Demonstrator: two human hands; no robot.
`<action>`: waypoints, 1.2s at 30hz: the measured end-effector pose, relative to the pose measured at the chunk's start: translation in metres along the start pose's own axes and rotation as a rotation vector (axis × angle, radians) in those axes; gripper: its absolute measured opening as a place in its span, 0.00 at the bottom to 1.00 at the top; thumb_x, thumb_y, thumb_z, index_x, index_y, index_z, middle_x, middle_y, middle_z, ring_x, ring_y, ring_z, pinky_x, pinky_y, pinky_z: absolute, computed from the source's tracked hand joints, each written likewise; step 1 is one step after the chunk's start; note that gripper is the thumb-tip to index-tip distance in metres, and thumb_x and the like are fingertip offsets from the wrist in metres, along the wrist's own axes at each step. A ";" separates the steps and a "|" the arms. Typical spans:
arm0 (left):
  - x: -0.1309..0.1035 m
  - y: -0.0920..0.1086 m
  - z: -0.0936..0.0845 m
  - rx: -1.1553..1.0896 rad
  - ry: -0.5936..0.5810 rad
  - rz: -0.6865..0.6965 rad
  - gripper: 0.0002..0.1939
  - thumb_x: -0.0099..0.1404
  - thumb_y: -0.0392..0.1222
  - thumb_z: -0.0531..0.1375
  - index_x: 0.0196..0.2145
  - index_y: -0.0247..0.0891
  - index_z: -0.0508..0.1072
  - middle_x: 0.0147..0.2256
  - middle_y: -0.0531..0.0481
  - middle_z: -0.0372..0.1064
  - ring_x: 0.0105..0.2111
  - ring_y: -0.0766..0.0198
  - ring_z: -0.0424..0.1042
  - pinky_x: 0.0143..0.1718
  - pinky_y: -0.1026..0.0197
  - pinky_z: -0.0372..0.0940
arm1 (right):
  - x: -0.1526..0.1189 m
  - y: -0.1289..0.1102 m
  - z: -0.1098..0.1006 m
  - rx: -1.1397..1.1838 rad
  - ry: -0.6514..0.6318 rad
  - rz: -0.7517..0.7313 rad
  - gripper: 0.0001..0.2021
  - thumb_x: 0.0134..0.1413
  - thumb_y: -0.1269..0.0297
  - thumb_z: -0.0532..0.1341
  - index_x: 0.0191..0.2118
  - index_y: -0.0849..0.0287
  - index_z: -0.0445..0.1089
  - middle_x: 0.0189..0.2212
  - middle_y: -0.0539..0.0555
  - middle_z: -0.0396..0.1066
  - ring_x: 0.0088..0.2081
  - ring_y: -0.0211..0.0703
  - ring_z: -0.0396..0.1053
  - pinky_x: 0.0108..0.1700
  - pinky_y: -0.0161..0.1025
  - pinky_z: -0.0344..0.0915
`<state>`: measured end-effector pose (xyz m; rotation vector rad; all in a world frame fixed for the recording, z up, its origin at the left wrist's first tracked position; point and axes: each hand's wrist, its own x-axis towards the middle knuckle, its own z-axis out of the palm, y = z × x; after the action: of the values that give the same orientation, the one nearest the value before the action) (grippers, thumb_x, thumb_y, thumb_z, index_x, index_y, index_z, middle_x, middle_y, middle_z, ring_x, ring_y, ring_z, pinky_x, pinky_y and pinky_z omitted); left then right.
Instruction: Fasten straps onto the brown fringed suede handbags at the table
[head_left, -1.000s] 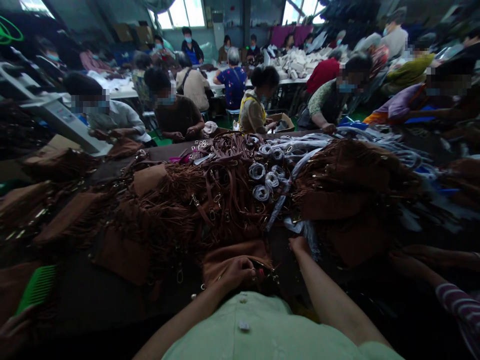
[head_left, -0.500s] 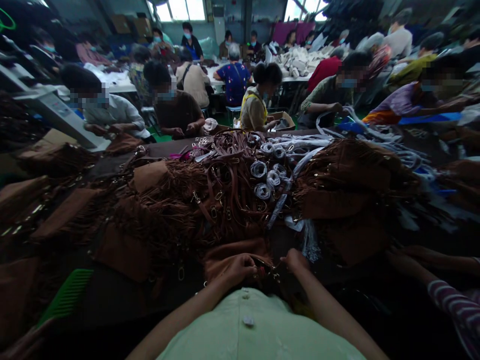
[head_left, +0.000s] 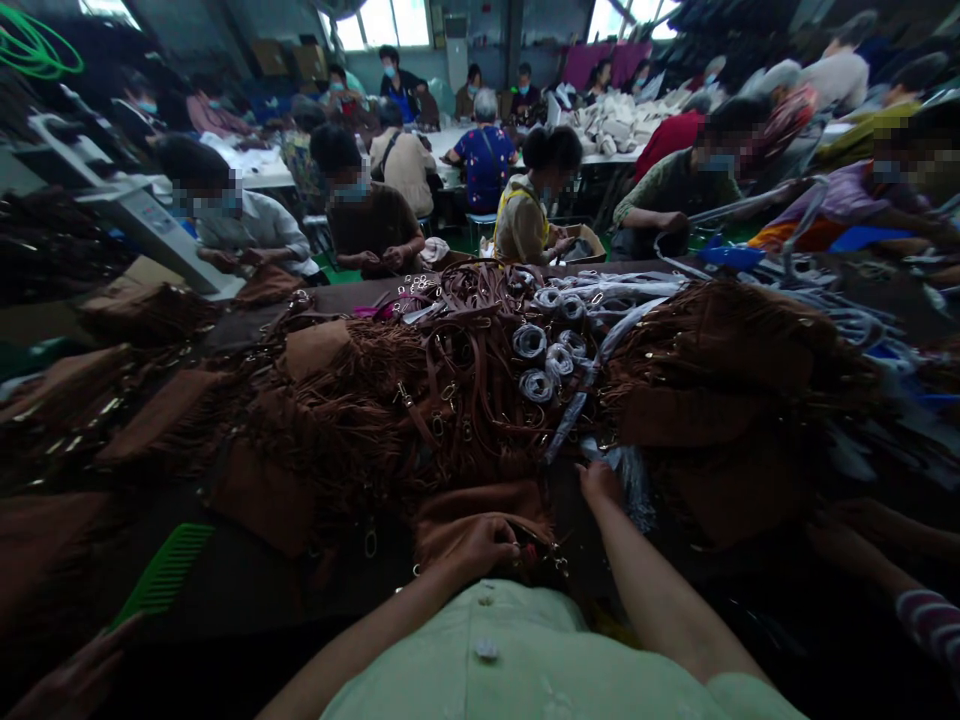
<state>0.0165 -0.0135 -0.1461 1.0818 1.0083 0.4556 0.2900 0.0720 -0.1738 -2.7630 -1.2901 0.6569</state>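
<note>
A brown bag (head_left: 480,503) lies just in front of me, its top edge toward my body and metal clasps at its right end. My left hand (head_left: 487,545) is closed on the near edge of this bag. Off to the right and farther from me, my right hand (head_left: 600,483) is at the near end of some clear plastic strips (head_left: 636,485); its fingers are small and dark, and what they hold, if anything, is hidden. Brown straps (head_left: 469,370) and plastic-wrapped rolls (head_left: 536,385) lie beyond both hands.
Fringed brown bags (head_left: 705,350) are piled on the right, with more (head_left: 337,400) on the left. A person's hand holds a green comb (head_left: 169,570) at lower left. Another person's hands (head_left: 862,535) are at the right. Several masked people sit across the table.
My right hand has left the bag's clasp end and moved forward to the plastic strips. My left hand stays at the bag. The whole view has shifted slightly.
</note>
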 end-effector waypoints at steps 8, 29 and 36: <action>0.000 0.002 0.000 -0.004 0.081 0.000 0.15 0.47 0.45 0.66 0.29 0.31 0.71 0.25 0.50 0.69 0.24 0.68 0.64 0.26 0.66 0.56 | -0.014 0.004 0.000 0.079 -0.035 -0.169 0.13 0.51 0.61 0.55 0.33 0.59 0.75 0.33 0.60 0.74 0.35 0.46 0.72 0.37 0.37 0.62; 0.002 -0.004 -0.001 -0.015 0.007 0.113 0.16 0.48 0.46 0.65 0.31 0.30 0.75 0.26 0.49 0.69 0.24 0.69 0.62 0.27 0.66 0.57 | -0.180 -0.016 0.014 0.224 -0.169 -0.480 0.11 0.49 0.58 0.56 0.26 0.54 0.74 0.27 0.51 0.75 0.30 0.40 0.71 0.31 0.32 0.58; -0.002 0.001 -0.009 -0.136 -0.017 0.061 0.21 0.46 0.52 0.66 0.28 0.29 0.74 0.23 0.51 0.66 0.23 0.70 0.61 0.27 0.65 0.56 | -0.188 -0.012 0.018 0.415 -0.163 -0.540 0.13 0.53 0.58 0.53 0.29 0.56 0.73 0.30 0.53 0.75 0.33 0.43 0.71 0.36 0.35 0.62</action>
<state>0.0076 -0.0098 -0.1452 0.9951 0.9181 0.5555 0.1671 -0.0611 -0.1195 -1.9527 -1.6124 0.9704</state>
